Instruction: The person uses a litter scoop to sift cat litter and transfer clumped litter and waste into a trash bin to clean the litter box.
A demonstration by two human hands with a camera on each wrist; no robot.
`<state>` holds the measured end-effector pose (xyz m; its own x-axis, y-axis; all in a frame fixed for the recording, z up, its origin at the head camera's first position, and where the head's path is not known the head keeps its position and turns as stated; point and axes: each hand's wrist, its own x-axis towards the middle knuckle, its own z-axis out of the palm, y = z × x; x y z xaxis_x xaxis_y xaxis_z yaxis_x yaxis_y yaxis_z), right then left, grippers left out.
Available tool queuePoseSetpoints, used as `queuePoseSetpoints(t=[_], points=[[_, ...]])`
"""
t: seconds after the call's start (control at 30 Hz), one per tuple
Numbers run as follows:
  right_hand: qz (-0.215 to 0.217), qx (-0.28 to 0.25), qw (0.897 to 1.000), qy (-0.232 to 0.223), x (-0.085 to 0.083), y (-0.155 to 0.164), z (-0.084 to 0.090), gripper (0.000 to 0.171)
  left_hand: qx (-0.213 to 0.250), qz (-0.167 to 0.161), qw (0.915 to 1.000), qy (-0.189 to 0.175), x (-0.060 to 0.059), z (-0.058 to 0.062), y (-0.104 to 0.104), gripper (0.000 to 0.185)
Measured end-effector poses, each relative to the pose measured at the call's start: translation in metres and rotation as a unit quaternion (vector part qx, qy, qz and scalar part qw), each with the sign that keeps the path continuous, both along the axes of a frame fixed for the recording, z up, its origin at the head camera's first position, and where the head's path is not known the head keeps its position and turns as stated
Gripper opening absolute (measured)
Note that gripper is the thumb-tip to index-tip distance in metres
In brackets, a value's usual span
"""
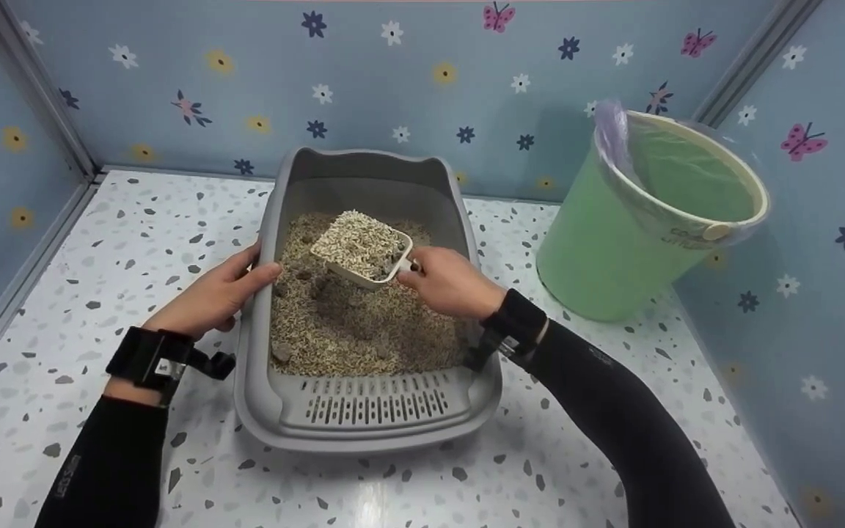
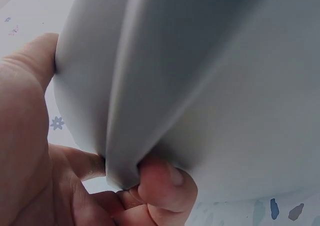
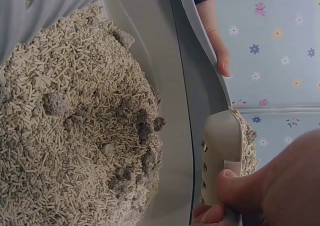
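The right hand gripped the handle of a scoop heaped with litter, held above the middle of the grey litter box. The left hand curled its fingers round the box's rim at nine o'clock. A lined green bucket stood at two o'clock from the box, on the speckled floor

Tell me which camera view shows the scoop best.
The head view: the whole scoop shows, heaped with litter, held by the right hand above the litter box. The right wrist view shows only its slotted underside, edge-on. The left wrist view shows none of it.
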<state>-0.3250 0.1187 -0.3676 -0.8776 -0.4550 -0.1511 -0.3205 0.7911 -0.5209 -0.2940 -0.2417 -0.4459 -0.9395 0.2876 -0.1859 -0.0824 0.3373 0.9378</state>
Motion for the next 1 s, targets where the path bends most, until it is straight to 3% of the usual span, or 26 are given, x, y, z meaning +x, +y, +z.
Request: queuePoseSetpoints(t=[0.33, 0.77, 1.0], points=[[-0.027, -0.005, 0.999, -0.019, 0.0, 0.005, 0.006, 0.02, -0.006, 0.0, 1.0, 0.002, 0.0, -0.001, -0.002, 0.086], [0.075, -0.028, 0.996, 0.038, -0.015, 0.066, 0.032, 0.016, 0.005, -0.008, 1.0, 0.001, -0.002, -0.007, 0.005, 0.088], [0.111, -0.036, 0.993, 0.024, -0.022, 0.045, 0.032, 0.023, 0.002, 0.003, 1.0, 0.006, 0.0, -0.001, 0.0, 0.084]])
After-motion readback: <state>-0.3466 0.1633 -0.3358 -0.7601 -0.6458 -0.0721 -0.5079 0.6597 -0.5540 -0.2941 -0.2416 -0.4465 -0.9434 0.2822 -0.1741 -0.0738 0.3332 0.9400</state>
